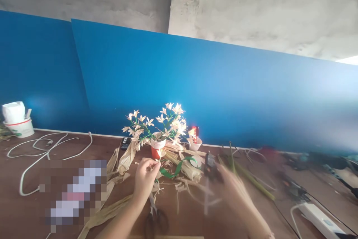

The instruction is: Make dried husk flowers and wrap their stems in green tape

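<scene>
My left hand is closed in a pinch on a small pale husk flower, held in front of a red and white paper cup. From that cup rises a bunch of similar flowers on green stems. My right hand, smeared by motion, grips a dark tool that looks like a glue gun, a pale translucent stick hanging below it. A curl of green tape lies between my hands. Scissors rest on the table below my left wrist.
Dry corn husks spread around the cup. A small white cup with something red stands behind. White cables and a white tub are at left. A power strip sits lower right, near a green stalk. A blue partition closes the back.
</scene>
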The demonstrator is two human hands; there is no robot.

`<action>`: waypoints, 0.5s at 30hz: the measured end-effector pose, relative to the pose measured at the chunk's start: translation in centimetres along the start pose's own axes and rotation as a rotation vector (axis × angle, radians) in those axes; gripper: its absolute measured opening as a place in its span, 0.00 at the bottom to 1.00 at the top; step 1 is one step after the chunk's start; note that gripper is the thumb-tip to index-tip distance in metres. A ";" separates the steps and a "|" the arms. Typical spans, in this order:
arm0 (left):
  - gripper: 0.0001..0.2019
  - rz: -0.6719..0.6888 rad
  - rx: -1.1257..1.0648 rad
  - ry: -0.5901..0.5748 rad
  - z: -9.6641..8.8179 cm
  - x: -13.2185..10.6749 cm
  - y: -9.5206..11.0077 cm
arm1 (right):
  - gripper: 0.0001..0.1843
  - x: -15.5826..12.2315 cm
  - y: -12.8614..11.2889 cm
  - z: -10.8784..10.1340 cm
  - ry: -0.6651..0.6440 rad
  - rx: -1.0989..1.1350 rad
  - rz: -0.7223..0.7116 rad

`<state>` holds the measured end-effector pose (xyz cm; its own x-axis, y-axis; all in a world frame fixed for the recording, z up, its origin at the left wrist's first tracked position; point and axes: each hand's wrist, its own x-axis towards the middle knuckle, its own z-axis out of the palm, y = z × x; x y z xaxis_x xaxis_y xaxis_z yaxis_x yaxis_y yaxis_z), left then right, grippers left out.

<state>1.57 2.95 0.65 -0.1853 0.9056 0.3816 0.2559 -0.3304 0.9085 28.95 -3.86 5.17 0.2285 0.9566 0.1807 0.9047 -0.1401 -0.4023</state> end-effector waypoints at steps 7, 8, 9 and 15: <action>0.14 -0.141 -0.056 0.070 -0.6 0.7 0.1 | 0.32 -2.1 4.6 1.0 -0.060 -0.394 0.185; 0.14 -0.153 -0.060 0.077 -0.7 0.8 0.1 | 0.31 -2.1 4.0 0.9 -0.020 -0.420 0.182; 0.15 -0.164 -0.063 0.083 -0.7 0.9 0.2 | 0.29 -1.9 2.9 0.7 0.044 -0.433 0.164; 0.15 -0.172 -0.067 0.107 -0.9 1.1 1.2 | 0.16 0.5 -7.3 4.1 -0.055 0.335 -0.132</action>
<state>0.79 3.34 2.35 -0.3211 0.9181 0.2321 0.1485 -0.1933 0.9698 20.97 -1.26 4.58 0.0895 0.9744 0.2064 0.7550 0.0687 -0.6521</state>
